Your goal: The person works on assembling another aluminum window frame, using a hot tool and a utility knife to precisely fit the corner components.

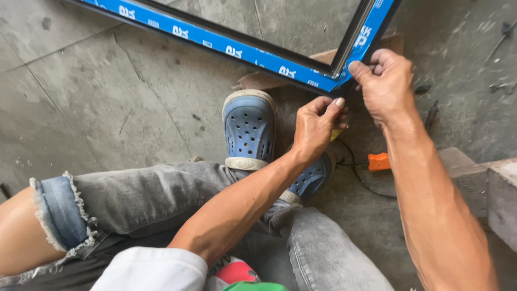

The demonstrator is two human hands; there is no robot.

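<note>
**Both Hands at the Corner of a Blue-Taped Frame**

Left hand (315, 126): the fingers are curled together and pinched around a small yellowish object (336, 134), most of which is hidden by the hand. The thumb tip sits just below the frame corner (338, 81). Whether the fingertips touch the frame cannot be determined.

Right hand (385, 81): the thumb presses against the outer side of the corner. The remaining fingers are folded close together behind the profile, gripping it.

The frame (226, 49) consists of dark profiles covered with blue protective tape. It lies low over the concrete floor (107, 97). One long member runs from the upper left down to the corner. The second member rises from the corner toward the upper right. The corner therefore points toward the person, and the long axis of the main member runs diagonally across the view.

No containers are in view.

Surrounding items:
- A wooden piece (264, 81) lies under the frame near the corner.
- A blue perforated clog (249, 129) stands just below the corner; a second clog (312, 180) is partly hidden by the left forearm.
- An orange tool part (379, 161) with a dark cable (361, 180) lies on the floor between the forearms.
- A concrete block (493, 194) stands at the right.
- Grey jeans (161, 194) with a cuffed hem cover the bent legs.
</note>
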